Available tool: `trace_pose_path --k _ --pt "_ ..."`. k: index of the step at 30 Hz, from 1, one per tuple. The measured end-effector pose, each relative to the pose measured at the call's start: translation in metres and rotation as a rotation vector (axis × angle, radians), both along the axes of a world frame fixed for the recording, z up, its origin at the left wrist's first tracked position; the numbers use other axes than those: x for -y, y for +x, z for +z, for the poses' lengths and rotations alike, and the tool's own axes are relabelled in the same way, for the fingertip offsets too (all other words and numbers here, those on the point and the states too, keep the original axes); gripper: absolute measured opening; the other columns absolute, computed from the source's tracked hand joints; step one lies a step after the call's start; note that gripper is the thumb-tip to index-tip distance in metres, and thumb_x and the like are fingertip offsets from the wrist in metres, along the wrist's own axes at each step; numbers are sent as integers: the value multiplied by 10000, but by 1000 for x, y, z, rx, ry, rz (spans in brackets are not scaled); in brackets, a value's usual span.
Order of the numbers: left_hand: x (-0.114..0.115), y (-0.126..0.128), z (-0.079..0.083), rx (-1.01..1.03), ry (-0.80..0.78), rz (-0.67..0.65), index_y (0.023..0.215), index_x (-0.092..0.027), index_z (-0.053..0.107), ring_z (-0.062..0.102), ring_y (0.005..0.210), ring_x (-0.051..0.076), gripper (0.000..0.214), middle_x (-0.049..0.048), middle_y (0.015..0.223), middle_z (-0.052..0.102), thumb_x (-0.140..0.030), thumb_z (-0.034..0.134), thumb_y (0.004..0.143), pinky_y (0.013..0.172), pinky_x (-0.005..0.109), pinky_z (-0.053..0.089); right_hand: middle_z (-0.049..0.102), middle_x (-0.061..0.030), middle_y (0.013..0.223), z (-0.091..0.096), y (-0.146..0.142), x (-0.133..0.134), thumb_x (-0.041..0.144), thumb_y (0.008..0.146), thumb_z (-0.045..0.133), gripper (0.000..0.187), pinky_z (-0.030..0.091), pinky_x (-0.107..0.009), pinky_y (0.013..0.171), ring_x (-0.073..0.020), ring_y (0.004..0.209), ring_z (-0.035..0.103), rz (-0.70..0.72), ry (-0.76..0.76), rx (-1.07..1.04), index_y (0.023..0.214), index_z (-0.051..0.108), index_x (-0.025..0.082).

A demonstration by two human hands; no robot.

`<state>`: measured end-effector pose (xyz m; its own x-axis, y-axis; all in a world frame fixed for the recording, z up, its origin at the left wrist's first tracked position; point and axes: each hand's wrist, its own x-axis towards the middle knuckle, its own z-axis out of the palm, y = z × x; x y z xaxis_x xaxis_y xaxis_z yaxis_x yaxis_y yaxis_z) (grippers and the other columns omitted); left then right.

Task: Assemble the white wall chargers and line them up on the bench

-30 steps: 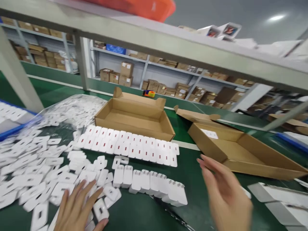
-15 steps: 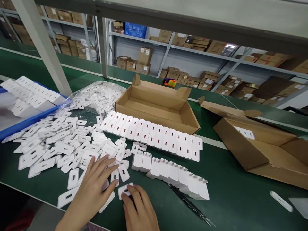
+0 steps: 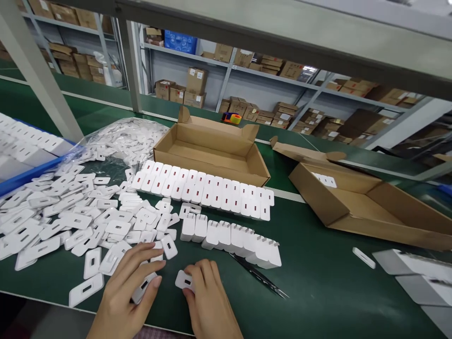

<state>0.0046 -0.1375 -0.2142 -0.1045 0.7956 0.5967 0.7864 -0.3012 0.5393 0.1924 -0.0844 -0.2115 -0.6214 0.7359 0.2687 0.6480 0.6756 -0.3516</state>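
Just in front of a row of white plastic charger bodies (image 3: 229, 240), the right hand (image 3: 208, 301) pinches a small white slotted plastic cover (image 3: 183, 280) in a narrow grip, slot up, seemingly to keep it in view; the left hand (image 3: 123, 294) clasps a second cover (image 3: 143, 286) alongside

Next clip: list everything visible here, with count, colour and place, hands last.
table: one, green, under everything
slotted plates: many, white, scattered left
plastic bag: one, clear, behind the pile
centre box: one, brown, open, mid-table
right box: one, brown, open, right
chargers: dense rows, white, before centre box
pronged chargers: short row, white, nearer
tweezers: one, dark, beside pronged chargers
blue tray: one, blue, far left
tape roll: one, multicoloured, behind centre box
left hand: one, bare, near edge, fingers pinching left plate
right hand: one, bare, beside it, fingers pinching right plate
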Motion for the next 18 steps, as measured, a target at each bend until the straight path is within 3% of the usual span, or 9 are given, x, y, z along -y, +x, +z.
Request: trace_pose_path --k 4,6,10,14,18 --pt "-4 2 6 -10 10 -45 1162 -286 643 663 1115 208 255 39 1133 711 -153 534 975 897 282 603 577 -47 886 7 23 -2 67 906 378 220 509 -238 551 -167 664 599 -84 -189 -172 900 519 236" --pt "-3 3 5 17 -14 -60 1156 -295 646 688 1065 193 261 36 1115 713 -149 532 972 849 252 618 571 -21 842 12 47 -5 177 958 417 135 484 -220 569 -150 656 579 -163 -284 -332 877 506 239" --pt "4 10 0 108 -100 -82 1068 -301 680 733 984 176 219 19 1053 746 -175 523 981 795 215 631 540 12 769 32 106 -17 354 948 478 138 425 -219 559 -145 634 524 -468 -261 -659 865 491 244" --pt "6 26 0 204 -120 -47 989 -282 717 740 987 222 202 35 1002 770 -279 515 1001 830 277 636 416 61 609 47 143 -40 526 862 556 290 299 -235 487 -122 492 355 -668 -226 -544 912 536 241" --pt "4 48 5 244 -82 -143 991 -290 718 745 947 209 208 31 986 778 -300 511 1013 885 290 618 272 104 551 41 149 -65 591 793 574 674 326 -263 518 -141 490 335 -525 -330 -359 1291 553 137"
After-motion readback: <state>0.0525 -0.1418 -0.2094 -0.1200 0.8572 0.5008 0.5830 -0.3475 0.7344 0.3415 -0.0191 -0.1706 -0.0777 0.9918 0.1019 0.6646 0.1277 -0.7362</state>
